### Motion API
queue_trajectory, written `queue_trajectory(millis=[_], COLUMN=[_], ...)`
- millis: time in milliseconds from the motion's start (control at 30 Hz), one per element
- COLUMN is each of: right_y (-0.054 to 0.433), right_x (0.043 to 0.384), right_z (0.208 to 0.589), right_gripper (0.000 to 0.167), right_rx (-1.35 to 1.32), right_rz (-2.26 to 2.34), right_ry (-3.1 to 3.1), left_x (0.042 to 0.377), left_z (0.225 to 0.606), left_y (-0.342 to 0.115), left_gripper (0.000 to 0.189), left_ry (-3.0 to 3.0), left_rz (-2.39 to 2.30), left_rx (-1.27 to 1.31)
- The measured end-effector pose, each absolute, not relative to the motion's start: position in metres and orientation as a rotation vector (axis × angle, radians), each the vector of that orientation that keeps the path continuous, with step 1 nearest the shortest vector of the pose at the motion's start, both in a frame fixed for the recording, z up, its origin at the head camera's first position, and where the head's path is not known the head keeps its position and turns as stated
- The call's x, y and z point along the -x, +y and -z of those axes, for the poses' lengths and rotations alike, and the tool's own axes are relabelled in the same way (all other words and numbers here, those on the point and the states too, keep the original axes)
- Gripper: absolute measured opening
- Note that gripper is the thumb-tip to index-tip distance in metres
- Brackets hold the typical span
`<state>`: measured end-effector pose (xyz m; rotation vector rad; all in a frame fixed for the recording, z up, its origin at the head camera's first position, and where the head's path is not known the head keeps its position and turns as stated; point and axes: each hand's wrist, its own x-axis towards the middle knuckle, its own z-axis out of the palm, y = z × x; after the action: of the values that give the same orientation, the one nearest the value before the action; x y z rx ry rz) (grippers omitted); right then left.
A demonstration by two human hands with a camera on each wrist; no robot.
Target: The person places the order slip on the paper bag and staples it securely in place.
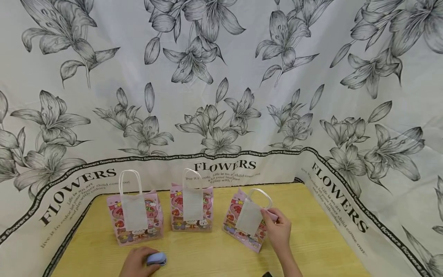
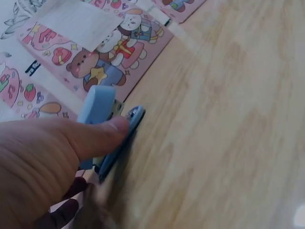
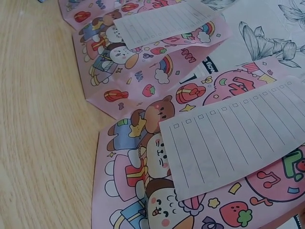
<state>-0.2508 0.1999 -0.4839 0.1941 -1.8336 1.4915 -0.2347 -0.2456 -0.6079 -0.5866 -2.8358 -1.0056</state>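
A small light-blue stapler is held in my left hand, low over the front left of the table. In the left wrist view the thumb lies along the stapler, whose two arms are spread apart. At the right, my right hand pinches the upper right edge of a pink cartoon gift bag, which stands tilted. A white lined slip covers part of its front; the right wrist view shows small checkboxes on the slip. The right fingers are mostly hidden in that view.
Two more pink bags, a left one and a middle one, stand upright with white handles and slips on their fronts. Flower-printed cloth walls the back and sides of the yellow wooden table. A dark object peeks in at the bottom edge.
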Motion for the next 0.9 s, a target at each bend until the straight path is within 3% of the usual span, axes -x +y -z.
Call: queue_trajectory(millis=[200, 433, 600, 667, 900], right_y=[0.197, 0.194, 0.190, 0.187, 0.177], right_x=[0.260, 0.255, 0.252, 0.253, 0.261], right_z=[0.483, 0.488, 0.491, 0.490, 0.481], right_gripper=[0.008, 0.010, 0.009, 0.008, 0.007], right_rx=[-0.281, -0.266, -0.238, -0.224, -0.201], right_rz=[-1.483, -1.468, -1.495, -1.507, -1.504], right_ry=[-1.800, -1.828, -1.852, -1.862, -1.870], left_x=[0.239, 0.236, 0.233, 0.235, 0.260], left_z=[0.583, 0.586, 0.585, 0.580, 0.539], left_y=[-0.227, -0.198, -0.155, -0.138, -0.100], left_gripper=[0.033, 0.029, 0.048, 0.054, 0.047], left_ry=[-2.874, -2.796, -2.712, -2.694, -2.574], left_rz=[1.294, 1.514, 1.784, 1.869, 1.832], left_rx=[0.430, 0.390, 0.394, 0.432, 0.815])
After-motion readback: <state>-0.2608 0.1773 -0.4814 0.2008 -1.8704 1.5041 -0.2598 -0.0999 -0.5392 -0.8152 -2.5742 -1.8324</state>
